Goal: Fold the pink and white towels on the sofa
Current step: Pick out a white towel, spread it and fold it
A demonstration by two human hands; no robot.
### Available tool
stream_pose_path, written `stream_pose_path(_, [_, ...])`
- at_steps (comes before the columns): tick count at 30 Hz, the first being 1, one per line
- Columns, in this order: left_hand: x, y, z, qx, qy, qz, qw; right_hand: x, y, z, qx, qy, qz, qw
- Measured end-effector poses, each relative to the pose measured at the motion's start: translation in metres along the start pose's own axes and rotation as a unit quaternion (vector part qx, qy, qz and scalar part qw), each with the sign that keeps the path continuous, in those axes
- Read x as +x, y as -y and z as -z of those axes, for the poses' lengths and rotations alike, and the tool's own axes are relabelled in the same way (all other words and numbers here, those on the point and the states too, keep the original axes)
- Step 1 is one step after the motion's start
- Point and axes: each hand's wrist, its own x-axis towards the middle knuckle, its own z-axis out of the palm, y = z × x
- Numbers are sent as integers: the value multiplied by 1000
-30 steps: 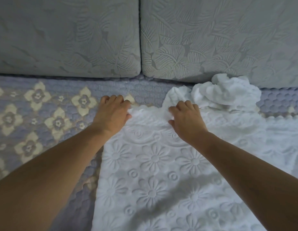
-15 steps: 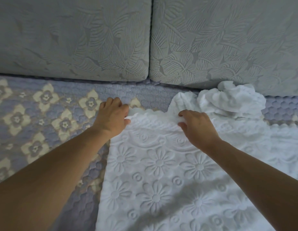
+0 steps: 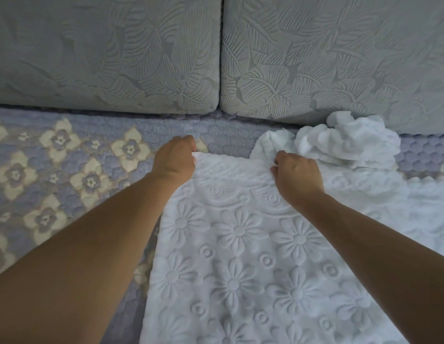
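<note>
The white towel lies spread on the sofa. The left hand pinches its far left corner, the right hand its far edge (fingers curled on cloth), likely to lift that edge into a fold. No pink towel shows.

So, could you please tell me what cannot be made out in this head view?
- Fingertips of left hand and right hand: curled under, hidden by knuckles.
- White towel: near end cut off by the bottom edge.
- Crumpled cloth: shape unclear, bunched.
- Pink towel: not in view.
</note>
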Motion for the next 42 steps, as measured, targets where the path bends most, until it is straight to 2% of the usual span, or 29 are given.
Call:
stream_pose_path(3, [-16,-5,0,-13,-93,16,995,-4,4,1,2,-29,-15,999])
stream_pose_path(5, [-42,-3,-5,-19,-170,63,983,-12,10,4,-26,-81,-10,996])
stream_pose_path(7, [-80,8,-12,-97,-199,131,966,-25,26,10,-16,-121,30,992])
stream_pose_path(8, [-103,17,-17,-141,-196,162,957,-32,38,12,15,-117,62,991])
stream_pose_path(10, [-155,38,-29,-178,-163,195,951,-46,73,15,111,-57,114,986])
stream_pose_path(12, [-212,51,-39,-180,-122,209,953,-53,113,16,199,34,123,972])
stream_pose_path(15, [-282,57,-55,-224,-25,250,942,-42,171,12,288,121,49,949])
stream_pose_path(18, [-326,62,-79,-297,116,288,903,-17,214,-1,299,163,-45,939])
stream_pose_path(20, [-346,66,-96,-316,178,267,893,-3,231,-11,290,188,-122,930])
stream_pose_path(22, [-360,70,-107,-331,192,260,887,5,241,-20,257,167,-140,942])
stream_pose_path(24, [-369,76,-113,-385,169,271,866,9,242,-23,233,140,-138,952])
stream_pose_path(29, [-383,92,-99,-486,137,286,814,9,232,-2,279,132,-168,936])
stream_pose_path(31, [-386,107,-83,-492,107,301,810,4,243,14,358,89,-159,916])
stream_pose_path(33, [-388,128,-65,-466,66,325,820,0,264,34,419,78,-119,897])
stream_pose_path(36, [-397,163,-39,-392,26,339,855,-4,297,65,492,120,-78,859])
stream_pose_path(39, [-412,190,-15,-331,-29,326,885,-8,326,85,545,161,-72,820])
stream_pose_path(42, [-424,214,9,-283,-53,317,904,-16,357,98,567,171,-82,802])
